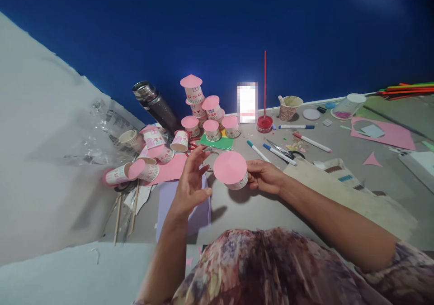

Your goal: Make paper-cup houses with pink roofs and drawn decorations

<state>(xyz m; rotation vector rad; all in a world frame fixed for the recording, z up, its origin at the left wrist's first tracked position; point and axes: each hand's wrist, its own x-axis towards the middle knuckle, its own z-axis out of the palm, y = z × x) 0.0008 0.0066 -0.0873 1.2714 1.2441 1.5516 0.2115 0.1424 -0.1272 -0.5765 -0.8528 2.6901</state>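
A decorated paper cup with a round pink paper top (230,168) is held above the table's front middle, tilted so its top faces me. My right hand (266,176) grips the cup's right side between thumb and fingers. Left of the cup, my left hand (194,185) is raised with its fingers apart, touching nothing. Behind the hands stands a stack of similar pink-topped cups (195,97), with more of them in front on a green sheet (217,142). Other decorated cups (154,137) lie or stand at the left.
A dark flask (158,108) leans at the back left. Right of centre are a red stick in a red base (264,125), several markers (312,142), scissors (285,150) and a wicker-patterned cup (290,108). Purple sheets (169,210) lie front left; a cloth (315,192) lies under my right forearm.
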